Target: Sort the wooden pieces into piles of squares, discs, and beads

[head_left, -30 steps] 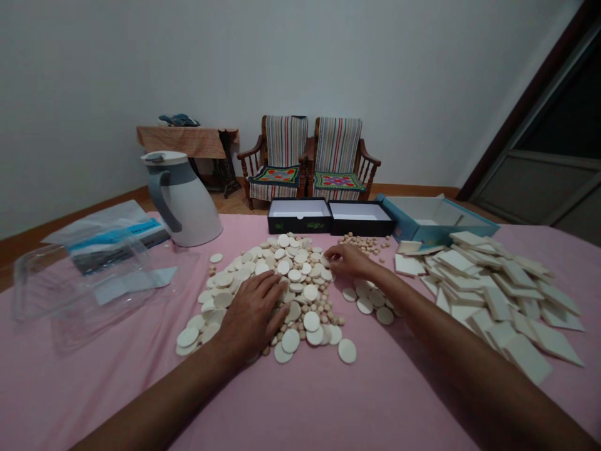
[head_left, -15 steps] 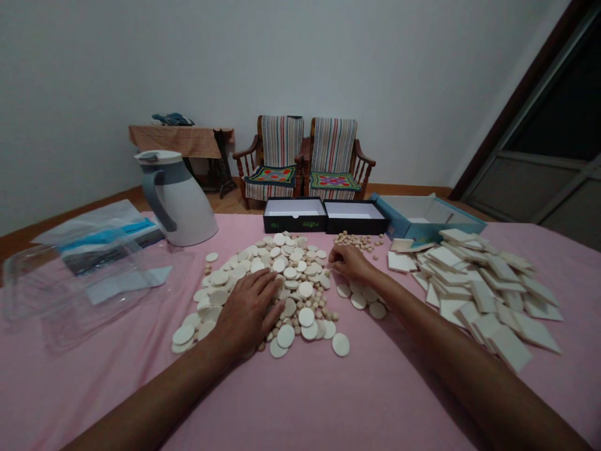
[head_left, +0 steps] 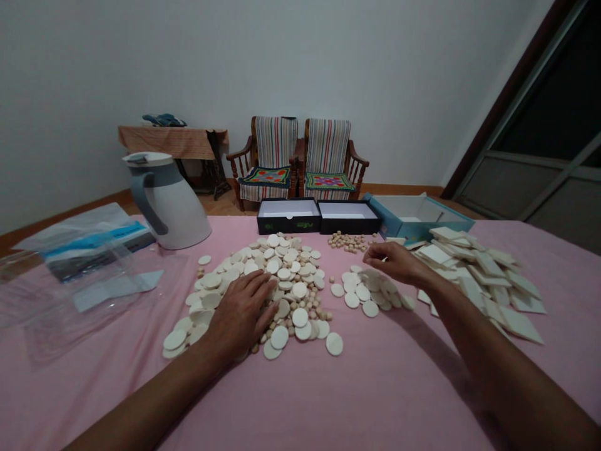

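My left hand [head_left: 244, 310] lies with its fingers apart on the left part of a mixed pile of pale round discs [head_left: 283, 274] and small wooden beads [head_left: 312, 305]. My right hand [head_left: 392, 260] hovers over the far side of a smaller group of discs [head_left: 362, 292], its fingertips pinched together; whatever may be between them is too small to make out. Just beyond its fingertips is a small heap of beads [head_left: 350, 242]. To the right, a large heap of square pale tiles [head_left: 488, 275] is partly covered by my right forearm.
Two open black boxes [head_left: 288, 225] and a blue box [head_left: 413, 228] stand along the far edge of the pink cloth [head_left: 300, 388]. At the left are a white-grey jug [head_left: 181, 210], clear plastic trays [head_left: 94, 300] and a wrapped packet [head_left: 94, 250]. Two chairs stand behind.
My right hand has moved right, from the edge of the big pile to above the smaller disc group. My left hand rests on the pile as before. The view has shifted slightly.
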Available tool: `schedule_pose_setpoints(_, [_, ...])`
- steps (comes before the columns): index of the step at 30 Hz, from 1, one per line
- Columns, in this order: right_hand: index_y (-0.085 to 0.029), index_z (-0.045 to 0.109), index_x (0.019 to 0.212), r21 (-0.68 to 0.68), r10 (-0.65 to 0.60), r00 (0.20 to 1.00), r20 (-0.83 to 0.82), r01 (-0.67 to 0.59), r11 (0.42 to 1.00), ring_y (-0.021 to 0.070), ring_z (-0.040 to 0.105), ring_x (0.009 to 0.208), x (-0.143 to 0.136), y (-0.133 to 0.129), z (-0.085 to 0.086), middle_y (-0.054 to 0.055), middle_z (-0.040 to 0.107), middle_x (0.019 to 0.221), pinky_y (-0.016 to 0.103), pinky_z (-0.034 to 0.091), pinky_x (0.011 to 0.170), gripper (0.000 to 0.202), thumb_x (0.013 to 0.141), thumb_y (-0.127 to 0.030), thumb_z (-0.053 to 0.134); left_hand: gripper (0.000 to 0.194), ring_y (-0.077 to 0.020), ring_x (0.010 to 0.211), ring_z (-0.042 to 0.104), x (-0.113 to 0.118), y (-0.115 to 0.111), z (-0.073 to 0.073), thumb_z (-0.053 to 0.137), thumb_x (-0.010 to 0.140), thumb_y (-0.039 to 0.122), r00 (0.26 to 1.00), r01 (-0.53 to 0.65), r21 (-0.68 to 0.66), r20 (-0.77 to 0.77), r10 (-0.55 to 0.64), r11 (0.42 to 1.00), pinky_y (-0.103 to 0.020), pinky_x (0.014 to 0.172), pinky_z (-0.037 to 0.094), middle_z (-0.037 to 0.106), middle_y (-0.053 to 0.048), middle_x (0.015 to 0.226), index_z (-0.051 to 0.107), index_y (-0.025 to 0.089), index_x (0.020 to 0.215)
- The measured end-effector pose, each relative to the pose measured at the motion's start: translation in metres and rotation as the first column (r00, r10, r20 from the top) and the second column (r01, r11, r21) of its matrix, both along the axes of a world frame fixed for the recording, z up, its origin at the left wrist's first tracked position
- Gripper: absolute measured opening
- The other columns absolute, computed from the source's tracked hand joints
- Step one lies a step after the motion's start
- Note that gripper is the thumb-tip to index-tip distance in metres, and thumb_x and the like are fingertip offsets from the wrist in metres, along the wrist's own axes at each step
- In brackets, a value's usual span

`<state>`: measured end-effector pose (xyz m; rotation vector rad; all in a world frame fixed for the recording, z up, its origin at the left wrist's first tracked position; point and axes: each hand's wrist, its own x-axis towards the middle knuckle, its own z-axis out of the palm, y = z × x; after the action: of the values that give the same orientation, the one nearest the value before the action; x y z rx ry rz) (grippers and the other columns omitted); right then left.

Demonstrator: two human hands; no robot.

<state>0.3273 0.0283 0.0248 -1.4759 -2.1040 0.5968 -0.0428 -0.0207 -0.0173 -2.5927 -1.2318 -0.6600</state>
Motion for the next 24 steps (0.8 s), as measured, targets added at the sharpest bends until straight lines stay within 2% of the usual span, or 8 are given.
schedule_pose_setpoints(4, [-0.016,0.069,0.087,0.061,0.053,0.999,0.003,-0.053,0.997,0.0156,0.063,0.077,-0.046,0.010,-0.010,0.005,0.071,0.089,0.025,0.045,0.067,0.020,0.077,-0.012,0.052,0.036,-0.0296,0.126,0.049,0.000,0.000,0.001,0.051,0.094,0.032,1.000,0.008,-0.002,0.010,-0.008,1.000,-0.052,0.103,0.043,0.061,-0.014,0.129,0.058,0.015,0.125])
schedule_pose_setpoints(7, [-0.016,0.069,0.102,0.098,0.065,0.994,0.084,-0.074,0.992,0.0158,0.064,0.086,-0.085,0.023,-0.024,0.007,0.071,0.104,0.024,0.045,0.072,0.032,0.076,-0.007,0.053,0.036,-0.0296,0.126,0.049,0.000,0.000,0.000,0.051,0.093,0.032,1.000,0.010,-0.005,0.027,-0.010,1.000,-0.052,0.102,0.044,0.061,-0.014,0.127,0.058,0.016,0.125])
schedule_pose_setpoints(9, [-0.017,0.069,0.102,0.108,0.048,0.988,0.144,-0.064,0.992,0.0173,0.063,0.087,-0.103,0.033,-0.033,0.007,0.071,0.103,0.025,0.045,0.074,0.032,0.075,-0.008,0.056,0.036,-0.0296,0.125,0.050,0.000,0.000,0.000,0.051,0.093,0.031,0.999,0.009,-0.004,0.033,-0.009,1.000,-0.052,0.102,0.044,0.062,-0.014,0.127,0.059,0.016,0.125])
schedule_pose_setpoints(12, [-0.016,0.071,0.098,0.117,0.013,0.986,0.167,-0.033,0.993,0.0194,0.063,0.087,-0.116,0.043,-0.044,0.008,0.072,0.098,0.026,0.043,0.077,0.030,0.074,-0.007,0.056,0.035,-0.0298,0.125,0.050,0.001,-0.001,0.000,0.051,0.093,0.031,1.000,0.006,0.002,0.026,-0.006,1.000,-0.052,0.103,0.043,0.062,-0.014,0.127,0.059,0.015,0.124])
schedule_pose_setpoints(15, [-0.017,0.072,0.098,0.140,-0.034,0.987,0.157,0.012,0.990,0.0196,0.063,0.086,-0.116,0.045,-0.046,0.008,0.073,0.095,0.027,0.043,0.077,0.028,0.080,-0.010,0.051,0.035,-0.0303,0.125,0.050,0.001,-0.001,0.000,0.051,0.093,0.030,1.000,-0.003,0.003,0.011,0.003,1.000,-0.051,0.102,0.044,0.062,-0.014,0.126,0.060,0.014,0.123])
schedule_pose_setpoints(18, [-0.016,0.071,0.104,0.168,-0.096,0.986,0.137,0.072,0.983,0.0196,0.063,0.084,-0.105,0.039,-0.038,0.008,0.073,0.094,0.028,0.043,0.076,0.033,0.082,-0.010,0.047,0.035,-0.0302,0.125,0.050,0.001,-0.002,0.001,0.051,0.093,0.031,1.000,-0.007,-0.003,0.010,0.007,1.000,-0.051,0.102,0.044,0.062,-0.015,0.126,0.060,0.014,0.123])
schedule_pose_setpoints(21, [-0.016,0.071,0.106,0.181,-0.135,0.984,0.117,0.112,0.977,0.0181,0.062,0.079,-0.082,0.026,-0.024,0.007,0.073,0.093,0.027,0.042,0.071,0.037,0.080,-0.010,0.046,0.036,-0.0296,0.125,0.049,0.001,-0.002,0.001,0.051,0.094,0.032,1.000,-0.005,-0.009,0.009,0.005,1.000,-0.051,0.103,0.043,0.061,-0.014,0.128,0.059,0.014,0.124])
schedule_pose_setpoints(24, [-0.016,0.074,0.095,0.126,-0.110,0.987,0.121,0.095,0.987,0.0162,0.059,0.068,-0.047,0.009,-0.010,0.004,0.072,0.082,0.026,0.040,0.062,0.032,0.081,-0.016,0.046,0.036,-0.0294,0.126,0.049,0.001,-0.001,0.001,0.051,0.094,0.033,1.000,-0.001,-0.013,0.008,0.001,1.000,-0.051,0.103,0.043,0.061,-0.013,0.128,0.059,0.015,0.125])
